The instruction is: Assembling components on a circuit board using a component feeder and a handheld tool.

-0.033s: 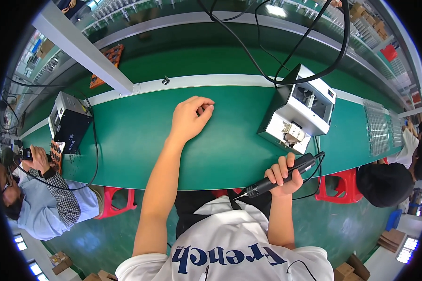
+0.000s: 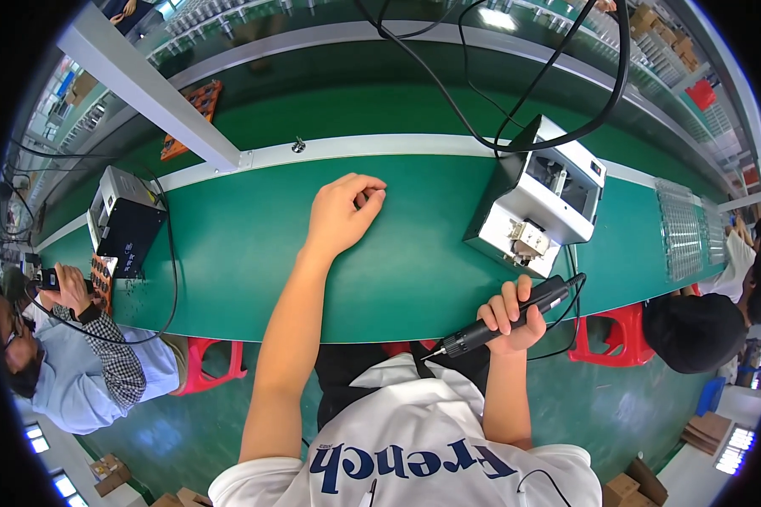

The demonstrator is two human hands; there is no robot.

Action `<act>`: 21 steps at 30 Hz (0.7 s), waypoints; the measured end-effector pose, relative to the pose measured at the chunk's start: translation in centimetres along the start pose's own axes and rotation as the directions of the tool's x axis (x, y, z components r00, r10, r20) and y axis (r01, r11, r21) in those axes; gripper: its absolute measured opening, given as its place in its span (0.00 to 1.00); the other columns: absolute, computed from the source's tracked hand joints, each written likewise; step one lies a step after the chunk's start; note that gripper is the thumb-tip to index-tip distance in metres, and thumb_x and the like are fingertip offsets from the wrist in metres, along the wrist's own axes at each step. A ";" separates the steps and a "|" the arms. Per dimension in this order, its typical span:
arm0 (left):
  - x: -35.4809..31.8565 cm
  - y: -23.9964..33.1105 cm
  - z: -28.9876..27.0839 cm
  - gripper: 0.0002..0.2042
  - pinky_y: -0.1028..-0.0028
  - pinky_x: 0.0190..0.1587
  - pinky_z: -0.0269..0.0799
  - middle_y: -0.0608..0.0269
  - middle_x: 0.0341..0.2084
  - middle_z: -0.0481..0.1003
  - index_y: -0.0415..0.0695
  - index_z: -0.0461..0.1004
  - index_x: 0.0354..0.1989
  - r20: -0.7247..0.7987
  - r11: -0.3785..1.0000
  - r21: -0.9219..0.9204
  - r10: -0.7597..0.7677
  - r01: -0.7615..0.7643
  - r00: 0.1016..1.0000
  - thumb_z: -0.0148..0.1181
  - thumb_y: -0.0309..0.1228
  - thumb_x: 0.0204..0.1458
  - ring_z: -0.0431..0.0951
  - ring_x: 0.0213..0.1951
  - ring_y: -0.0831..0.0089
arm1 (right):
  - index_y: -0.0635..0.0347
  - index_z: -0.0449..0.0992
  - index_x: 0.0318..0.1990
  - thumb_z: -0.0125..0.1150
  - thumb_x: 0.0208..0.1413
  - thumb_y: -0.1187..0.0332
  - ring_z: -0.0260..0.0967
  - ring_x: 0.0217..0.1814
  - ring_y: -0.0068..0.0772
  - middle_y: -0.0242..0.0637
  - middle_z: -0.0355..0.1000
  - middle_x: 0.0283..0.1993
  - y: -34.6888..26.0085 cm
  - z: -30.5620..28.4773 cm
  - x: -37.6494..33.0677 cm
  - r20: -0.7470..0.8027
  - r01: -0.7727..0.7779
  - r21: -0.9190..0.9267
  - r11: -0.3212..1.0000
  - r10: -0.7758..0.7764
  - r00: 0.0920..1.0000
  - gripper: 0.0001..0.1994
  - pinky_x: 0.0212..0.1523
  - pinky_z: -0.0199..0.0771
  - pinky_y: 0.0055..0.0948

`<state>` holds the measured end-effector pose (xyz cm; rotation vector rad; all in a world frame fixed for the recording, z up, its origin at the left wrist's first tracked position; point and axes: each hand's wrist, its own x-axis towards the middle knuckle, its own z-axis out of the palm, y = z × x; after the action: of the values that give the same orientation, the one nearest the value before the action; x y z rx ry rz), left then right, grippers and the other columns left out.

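The right hand (image 2: 512,326) grips the black screwdriver (image 2: 475,335). Well away, the left hand (image 2: 344,211) curls; I can't tell if it pinches anything.

Glossy green floor (image 2: 609,414), long green worktable (image 2: 406,279), red plastic stools (image 2: 629,331) along its near edge, bright windows (image 2: 735,450)

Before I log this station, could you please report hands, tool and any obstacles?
Left hand curled over green bench. Right hand gripping black electric screwdriver. Possible obstacle: silver machine beyond.
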<state>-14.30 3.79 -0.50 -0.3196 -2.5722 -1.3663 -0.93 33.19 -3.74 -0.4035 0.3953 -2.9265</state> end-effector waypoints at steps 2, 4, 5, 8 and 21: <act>0.0 0.0 0.0 0.06 0.75 0.30 0.69 0.64 0.27 0.77 0.41 0.82 0.39 0.001 1.000 0.009 0.007 -0.007 1.000 0.64 0.25 0.53 0.74 0.26 0.76 | 0.54 0.64 0.43 0.63 0.61 0.64 0.63 0.24 0.24 0.29 0.62 0.29 0.0 0.0 0.0 0.001 -0.002 0.003 1.000 0.002 1.000 0.12 0.32 0.65 0.29; 0.0 0.1 0.0 0.06 0.75 0.30 0.69 0.64 0.27 0.77 0.41 0.82 0.38 0.001 1.000 0.018 0.014 -0.014 1.000 0.64 0.25 0.52 0.74 0.26 0.76 | 0.55 0.64 0.43 0.63 0.61 0.64 0.63 0.24 0.24 0.29 0.62 0.29 0.0 -0.1 0.0 0.004 -0.003 0.001 1.000 0.003 1.000 0.12 0.32 0.65 0.29; 0.0 0.2 0.0 0.06 0.75 0.31 0.69 0.64 0.27 0.77 0.41 0.82 0.38 0.003 1.000 0.012 0.008 -0.008 1.000 0.64 0.24 0.52 0.74 0.26 0.76 | 0.55 0.64 0.43 0.63 0.61 0.64 0.63 0.24 0.24 0.29 0.62 0.29 0.0 -0.1 0.0 0.005 0.003 0.000 1.000 -0.003 1.000 0.12 0.32 0.65 0.29; 0.1 0.4 0.0 0.06 0.76 0.31 0.69 0.64 0.27 0.77 0.40 0.81 0.38 0.008 1.000 0.005 0.010 -0.010 1.000 0.64 0.24 0.52 0.73 0.26 0.76 | 0.55 0.65 0.44 0.62 0.62 0.64 0.63 0.24 0.24 0.29 0.62 0.30 -0.3 -0.2 -0.2 0.008 0.010 -0.008 1.000 -0.010 1.000 0.12 0.33 0.65 0.29; 0.1 0.6 0.2 0.07 0.77 0.31 0.68 0.63 0.28 0.78 0.39 0.81 0.39 0.013 1.000 -0.020 0.010 -0.010 1.000 0.64 0.25 0.53 0.73 0.27 0.78 | 0.56 0.66 0.45 0.61 0.62 0.64 0.62 0.24 0.25 0.31 0.63 0.30 -0.3 -0.5 -0.2 0.045 -0.006 0.017 1.000 0.005 0.999 0.11 0.32 0.65 0.31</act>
<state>-14.28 4.34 -0.12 -0.3446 -2.5655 -1.3916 -0.96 33.58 -4.16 -0.4643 0.3638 -2.9079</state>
